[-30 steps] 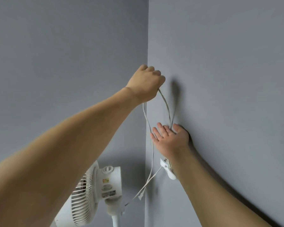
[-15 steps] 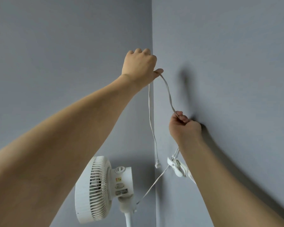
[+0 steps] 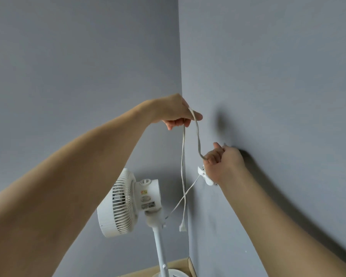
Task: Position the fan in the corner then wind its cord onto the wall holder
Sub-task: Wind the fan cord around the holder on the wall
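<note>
A white pedestal fan (image 3: pixel 126 202) stands in the corner on a thin pole, its head facing left. Its white cord (image 3: pixel 183 160) runs from the fan's neck up to a white wall holder (image 3: pixel 205 176) on the right wall. My right hand (image 3: pixel 223 158) is closed on the cord just above the holder, partly covering it. My left hand (image 3: pixel 176 112) pinches a loop of the cord higher up, near the corner line. The cord's plug end (image 3: pixel 182 226) dangles free beside the pole.
Two grey walls meet at the corner (image 3: pixel 181 76). A strip of tan floor (image 3: pixel 180 265) and the fan's round base (image 3: pixel 174 273) show at the bottom edge.
My view has tilted down, so both hands sit lower in the frame. My left hand has come down with the loop, nearer my right hand. The plug end hangs lower.
</note>
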Tool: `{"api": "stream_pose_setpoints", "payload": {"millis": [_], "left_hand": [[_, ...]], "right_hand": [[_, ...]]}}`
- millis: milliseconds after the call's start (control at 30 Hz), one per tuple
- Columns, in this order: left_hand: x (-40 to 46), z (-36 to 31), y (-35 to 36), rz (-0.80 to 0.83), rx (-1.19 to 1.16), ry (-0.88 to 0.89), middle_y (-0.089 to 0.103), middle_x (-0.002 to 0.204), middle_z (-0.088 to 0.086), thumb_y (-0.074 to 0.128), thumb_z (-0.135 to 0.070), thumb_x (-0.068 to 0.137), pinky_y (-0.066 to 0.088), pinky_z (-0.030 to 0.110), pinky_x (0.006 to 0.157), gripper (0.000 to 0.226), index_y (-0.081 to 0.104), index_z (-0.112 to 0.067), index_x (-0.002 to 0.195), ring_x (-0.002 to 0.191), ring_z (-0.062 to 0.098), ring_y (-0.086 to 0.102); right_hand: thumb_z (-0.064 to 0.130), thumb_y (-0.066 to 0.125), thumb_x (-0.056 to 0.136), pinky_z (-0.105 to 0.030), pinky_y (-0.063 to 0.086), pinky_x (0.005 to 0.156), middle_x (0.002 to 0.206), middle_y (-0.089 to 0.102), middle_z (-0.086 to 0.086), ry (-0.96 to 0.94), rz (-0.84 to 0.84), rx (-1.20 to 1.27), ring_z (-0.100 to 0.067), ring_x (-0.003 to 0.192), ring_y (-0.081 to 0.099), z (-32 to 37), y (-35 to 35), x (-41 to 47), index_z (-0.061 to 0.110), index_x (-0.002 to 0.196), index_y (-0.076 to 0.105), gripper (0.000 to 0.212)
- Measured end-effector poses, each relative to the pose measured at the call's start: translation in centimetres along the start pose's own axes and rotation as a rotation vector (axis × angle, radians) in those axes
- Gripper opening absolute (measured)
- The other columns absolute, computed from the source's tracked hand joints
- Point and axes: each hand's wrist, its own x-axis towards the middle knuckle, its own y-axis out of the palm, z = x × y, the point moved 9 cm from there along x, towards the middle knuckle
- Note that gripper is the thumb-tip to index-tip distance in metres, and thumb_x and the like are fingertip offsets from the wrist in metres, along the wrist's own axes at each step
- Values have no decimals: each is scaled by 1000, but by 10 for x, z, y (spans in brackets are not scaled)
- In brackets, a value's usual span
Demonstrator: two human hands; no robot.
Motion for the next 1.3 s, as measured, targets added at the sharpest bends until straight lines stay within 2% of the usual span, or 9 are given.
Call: {"api": "stream_pose_setpoints", "payload": {"millis": [100, 200, 333, 533, 733, 900, 967, 1033, 1300], "left_hand": [[-5, -3, 15, 8, -79, 39, 41, 47, 4, 80, -38, 77, 36, 23, 45, 40, 59, -9, 58, 39, 16, 33], [-7, 8, 47, 174, -71, -13, 47, 49, 2, 77, -21, 82, 42, 24, 47, 29, 69, -17, 55, 41, 14, 37], [-18, 38, 113, 493, -16, -131, 65, 74, 5, 64, 1, 87, 57, 34, 75, 15, 69, -14, 87, 63, 15, 59], [-22, 81, 188, 616, -13, -230, 71, 113, 13, 47, 15, 88, 55, 38, 92, 41, 62, -10, 116, 89, 22, 68], [11, 96, 187, 275, -88, -258, 68, 113, 6, 32, 4, 93, 56, 35, 82, 43, 58, -11, 124, 90, 21, 64], [38, 94, 183, 50, -49, -140, 66, 119, 7, 54, -28, 97, 49, 35, 94, 29, 69, -11, 116, 107, 24, 60], [45, 101, 187, -9, -77, -127, 69, 107, 5, 58, -35, 95, 51, 31, 80, 29, 73, -13, 106, 95, 23, 62], [50, 107, 188, -77, -130, -112, 71, 97, 4, 61, -34, 93, 45, 25, 65, 25, 74, -13, 96, 83, 22, 59], [57, 123, 191, -122, -321, -63, 77, 86, 0, 71, -17, 84, 49, 21, 78, 7, 76, -13, 87, 86, 12, 69]], "right_hand": [[20, 34, 100, -16, 23, 32, 44, 20, 6, -17, -16, -121, -12, 29, 18, 3, -16, -5, 9, 117, 58, 31], [19, 34, 99, -19, 23, 33, 36, 21, 7, -58, -54, -267, -11, 28, 19, 7, -30, -11, 9, 112, 58, 30], [11, 39, 95, -18, 18, 33, 31, 25, 9, -133, -81, -456, -9, 25, 19, 10, -43, -19, 10, 98, 58, 20], [9, 42, 96, -16, 16, 30, 27, 33, 13, -197, -74, -527, -3, 22, 23, 9, -57, -30, 11, 97, 56, 15], [10, 47, 92, -17, 14, 30, 36, 23, 13, -252, -108, -534, -6, 28, 16, 7, -74, -23, 16, 77, 55, 18], [8, 46, 90, -15, 16, 31, 37, 23, 14, -337, -116, -513, -5, 29, 18, 8, -83, -20, 15, 76, 62, 22], [8, 45, 90, -16, 18, 32, 38, 24, 15, -359, -144, -487, -4, 30, 20, 7, -91, -15, 14, 78, 63, 22], [10, 42, 90, -17, 19, 34, 40, 26, 14, -372, -190, -458, -5, 31, 22, 3, -101, -11, 14, 79, 63, 24], [21, 40, 73, -28, 29, 55, 62, 38, 3, -395, -263, -615, -14, 52, 34, -17, -122, 7, 21, 59, 61, 24]]}}
